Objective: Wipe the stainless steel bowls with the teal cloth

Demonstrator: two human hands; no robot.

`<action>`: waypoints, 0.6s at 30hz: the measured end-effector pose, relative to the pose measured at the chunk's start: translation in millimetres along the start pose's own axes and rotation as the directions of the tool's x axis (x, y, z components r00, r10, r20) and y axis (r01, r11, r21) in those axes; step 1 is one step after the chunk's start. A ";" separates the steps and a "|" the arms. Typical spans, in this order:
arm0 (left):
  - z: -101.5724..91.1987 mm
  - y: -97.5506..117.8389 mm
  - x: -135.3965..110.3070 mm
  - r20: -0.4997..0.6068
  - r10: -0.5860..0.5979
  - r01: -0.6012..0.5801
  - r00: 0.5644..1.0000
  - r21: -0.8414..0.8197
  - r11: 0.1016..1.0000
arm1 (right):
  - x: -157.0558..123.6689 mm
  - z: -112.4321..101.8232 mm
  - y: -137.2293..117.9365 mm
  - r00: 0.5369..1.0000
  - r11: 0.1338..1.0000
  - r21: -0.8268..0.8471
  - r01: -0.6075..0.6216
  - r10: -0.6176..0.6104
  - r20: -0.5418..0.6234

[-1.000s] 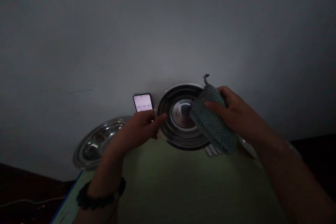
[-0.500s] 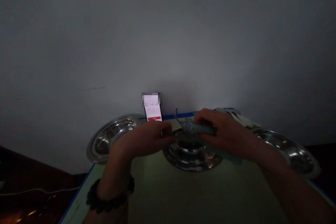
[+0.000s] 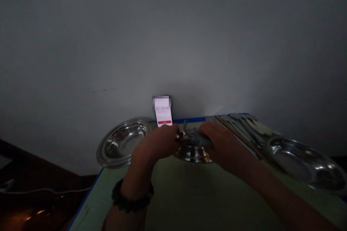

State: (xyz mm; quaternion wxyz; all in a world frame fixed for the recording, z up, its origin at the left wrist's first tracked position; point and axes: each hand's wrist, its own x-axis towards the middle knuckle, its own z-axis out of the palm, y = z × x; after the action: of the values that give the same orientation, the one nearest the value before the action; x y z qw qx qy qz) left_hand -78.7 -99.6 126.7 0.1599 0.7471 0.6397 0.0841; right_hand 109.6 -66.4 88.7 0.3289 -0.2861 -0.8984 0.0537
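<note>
A shiny metal bowl is between my hands near the back of the table, partly hidden by them. My left hand, with a dark beaded bracelet on the wrist, has its fingers closed at the bowl's left rim; the fingertips are dim and partly hidden. A grey-green cloth with a black-and-white checkered edge is bunched in my right hand, whose fingers are closed round it. The cloth lies against the bowl's upper side.
A lit phone leans on the wall behind the bowl. One metal bowl stands at left, another at right. Chopsticks and several spoon-like utensils lie at the back right. A white cable runs at lower left.
My left hand has come to the middle bowl's rim. My right hand has brought the cloth lower and closer to the bowl. The view has shifted, showing more utensils at right.
</note>
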 end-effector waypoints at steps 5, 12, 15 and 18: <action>3.4 1.7 4.7 0.131 -0.094 0.078 0.987 0.121 0.990 | -0.2 12.0 -1.4 0.991 1.000 -0.016 0.012 -0.014 -0.133; 4.2 -7.0 11.0 0.182 -0.097 0.100 0.979 -0.008 0.995 | -5.4 28.2 5.2 0.966 0.997 0.007 -0.076 0.075 -0.247; 5.0 -15.5 15.7 0.204 -0.110 0.132 0.973 -0.100 0.986 | -6.9 37.3 13.4 0.956 0.995 0.056 -0.087 0.099 -0.277; 7.1 -21.9 19.1 0.201 -0.097 0.131 0.975 -0.167 0.977 | -9.0 45.5 23.3 0.943 0.985 0.118 -0.129 0.159 -0.294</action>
State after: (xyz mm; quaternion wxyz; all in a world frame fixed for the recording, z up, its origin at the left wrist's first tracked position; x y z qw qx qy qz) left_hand -93.5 -78.9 111.0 0.2921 0.6961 0.6531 0.0598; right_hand 98.1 -47.8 41.6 0.4710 -0.3397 -0.8105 0.0768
